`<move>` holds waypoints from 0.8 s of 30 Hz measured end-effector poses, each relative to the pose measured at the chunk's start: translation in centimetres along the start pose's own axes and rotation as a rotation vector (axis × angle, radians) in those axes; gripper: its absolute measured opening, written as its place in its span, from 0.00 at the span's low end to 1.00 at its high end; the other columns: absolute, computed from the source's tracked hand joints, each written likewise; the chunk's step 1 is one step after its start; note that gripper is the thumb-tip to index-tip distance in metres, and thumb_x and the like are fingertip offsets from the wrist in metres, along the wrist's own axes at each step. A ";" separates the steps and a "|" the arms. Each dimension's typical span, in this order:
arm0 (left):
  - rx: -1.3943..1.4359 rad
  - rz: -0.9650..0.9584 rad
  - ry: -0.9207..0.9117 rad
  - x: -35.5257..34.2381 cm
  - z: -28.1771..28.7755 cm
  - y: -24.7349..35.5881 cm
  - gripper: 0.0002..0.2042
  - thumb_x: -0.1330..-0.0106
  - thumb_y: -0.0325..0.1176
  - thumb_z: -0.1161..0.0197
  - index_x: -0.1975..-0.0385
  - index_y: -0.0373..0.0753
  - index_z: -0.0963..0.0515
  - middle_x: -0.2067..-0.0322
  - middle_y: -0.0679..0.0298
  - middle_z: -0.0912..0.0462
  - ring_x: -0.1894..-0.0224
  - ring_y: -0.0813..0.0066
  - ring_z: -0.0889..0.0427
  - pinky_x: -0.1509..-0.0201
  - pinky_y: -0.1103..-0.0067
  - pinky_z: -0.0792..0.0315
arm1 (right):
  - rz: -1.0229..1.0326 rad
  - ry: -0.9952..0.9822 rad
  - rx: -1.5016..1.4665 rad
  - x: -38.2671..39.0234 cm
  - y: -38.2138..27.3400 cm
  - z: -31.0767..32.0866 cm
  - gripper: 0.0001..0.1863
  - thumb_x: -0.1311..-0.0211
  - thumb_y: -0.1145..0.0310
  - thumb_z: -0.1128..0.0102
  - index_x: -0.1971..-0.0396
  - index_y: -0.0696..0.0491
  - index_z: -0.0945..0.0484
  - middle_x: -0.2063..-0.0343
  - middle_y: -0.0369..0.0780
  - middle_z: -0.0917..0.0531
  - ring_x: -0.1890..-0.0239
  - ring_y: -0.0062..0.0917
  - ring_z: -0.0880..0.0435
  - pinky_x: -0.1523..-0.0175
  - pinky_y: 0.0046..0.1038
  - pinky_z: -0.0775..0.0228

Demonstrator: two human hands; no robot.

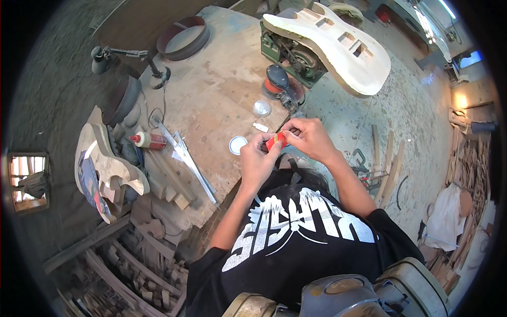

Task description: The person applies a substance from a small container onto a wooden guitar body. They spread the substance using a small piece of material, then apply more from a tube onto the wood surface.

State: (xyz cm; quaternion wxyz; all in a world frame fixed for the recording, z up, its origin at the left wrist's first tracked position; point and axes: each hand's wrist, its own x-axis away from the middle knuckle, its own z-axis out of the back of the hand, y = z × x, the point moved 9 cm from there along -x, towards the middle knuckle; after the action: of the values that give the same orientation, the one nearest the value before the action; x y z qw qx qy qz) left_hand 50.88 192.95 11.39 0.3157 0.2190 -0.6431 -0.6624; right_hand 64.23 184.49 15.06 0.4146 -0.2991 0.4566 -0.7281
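Observation:
A small red packet or tube with a yellow-green patch is held between both hands, above the front edge of the workbench. My left hand grips it from the left with thumb and fingers. From the other side, my right hand pinches its right end; the fingers partly cover it, so its exact kind is unclear. Close by on the bench lie a small white bottle, a round white lid or dish with a dark rim and a shiny round silvery container.
An orbital sander rests behind my hands. Beyond it, a pale guitar body lies over a green machine. Leftward are metal rulers, a red glue bottle, wood strips and another guitar body.

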 end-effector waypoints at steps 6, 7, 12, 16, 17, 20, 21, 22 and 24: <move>-0.101 -0.050 0.016 0.2 0.6 -0.7 0.11 0.37 0.28 0.32 0.60 0.28 0.17 0.73 0.56 0.12 0.72 0.80 0.15 0.65 0.80 0.22 | 0.245 0.065 0.302 0.2 -2.0 -1.0 0.07 0.44 0.72 0.38 0.68 0.61 0.21 0.74 0.51 0.17 0.72 0.46 0.17 0.65 0.40 0.24; -0.108 -0.045 0.007 0.2 0.6 -0.8 0.11 0.37 0.28 0.32 0.60 0.28 0.17 0.72 0.55 0.12 0.71 0.80 0.15 0.65 0.80 0.22 | 0.284 0.027 0.301 0.2 -1.8 -1.2 0.07 0.43 0.72 0.38 0.67 0.60 0.21 0.73 0.50 0.17 0.70 0.46 0.16 0.64 0.40 0.24; -0.128 0.002 -0.006 0.3 0.7 -1.0 0.10 0.38 0.27 0.31 0.60 0.27 0.17 0.71 0.56 0.12 0.70 0.79 0.15 0.64 0.79 0.22 | 0.296 -0.083 0.232 -0.2 -1.3 -1.5 0.06 0.42 0.73 0.39 0.68 0.60 0.22 0.72 0.49 0.17 0.67 0.47 0.16 0.61 0.42 0.24; -0.080 0.036 -0.014 0.3 0.2 -0.5 0.10 0.38 0.27 0.31 0.60 0.27 0.18 0.71 0.56 0.12 0.70 0.80 0.15 0.64 0.80 0.22 | 0.292 -0.016 0.282 0.1 -1.0 -1.6 0.06 0.43 0.73 0.39 0.68 0.60 0.22 0.72 0.49 0.17 0.68 0.47 0.16 0.62 0.42 0.24; -0.079 0.037 -0.014 0.2 0.2 -0.6 0.10 0.38 0.27 0.31 0.60 0.27 0.18 0.71 0.56 0.12 0.70 0.80 0.15 0.64 0.80 0.22 | 0.304 0.032 0.338 0.2 -0.9 -1.5 0.07 0.44 0.73 0.39 0.68 0.60 0.22 0.72 0.48 0.17 0.68 0.46 0.17 0.62 0.42 0.24; -0.084 0.028 -0.043 0.2 -0.1 -0.7 0.10 0.37 0.27 0.32 0.59 0.27 0.18 0.71 0.56 0.12 0.71 0.81 0.16 0.64 0.80 0.22 | 0.308 0.034 0.383 -0.2 0.4 -1.1 0.06 0.44 0.73 0.39 0.68 0.59 0.22 0.71 0.48 0.18 0.70 0.45 0.17 0.63 0.39 0.24; -0.097 0.018 -0.042 0.2 -0.1 -0.5 0.10 0.37 0.26 0.32 0.60 0.27 0.18 0.71 0.57 0.12 0.71 0.81 0.16 0.64 0.80 0.22 | 0.307 0.032 0.382 -0.3 0.6 -0.4 0.06 0.44 0.73 0.39 0.68 0.59 0.22 0.71 0.48 0.18 0.70 0.45 0.17 0.63 0.39 0.24; -0.109 0.009 -0.042 0.2 0.0 -0.3 0.10 0.37 0.26 0.32 0.60 0.26 0.18 0.71 0.57 0.12 0.71 0.80 0.16 0.64 0.80 0.22 | 0.262 -0.011 0.342 -0.4 1.0 0.3 0.06 0.44 0.73 0.39 0.68 0.59 0.22 0.71 0.48 0.18 0.70 0.44 0.17 0.63 0.38 0.24; -0.029 0.080 -0.058 0.1 0.1 -0.6 0.10 0.37 0.26 0.32 0.60 0.26 0.18 0.71 0.57 0.13 0.71 0.80 0.16 0.64 0.80 0.22 | 0.216 -0.056 0.300 -0.5 0.6 1.0 0.07 0.44 0.73 0.38 0.67 0.59 0.21 0.71 0.47 0.18 0.70 0.43 0.16 0.64 0.37 0.24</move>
State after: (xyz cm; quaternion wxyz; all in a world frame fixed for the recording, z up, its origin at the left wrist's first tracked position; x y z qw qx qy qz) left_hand 50.63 192.93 10.84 0.3264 0.1692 -0.6505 -0.6645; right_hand 65.45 184.37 14.83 0.5428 -0.2032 0.3605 -0.7308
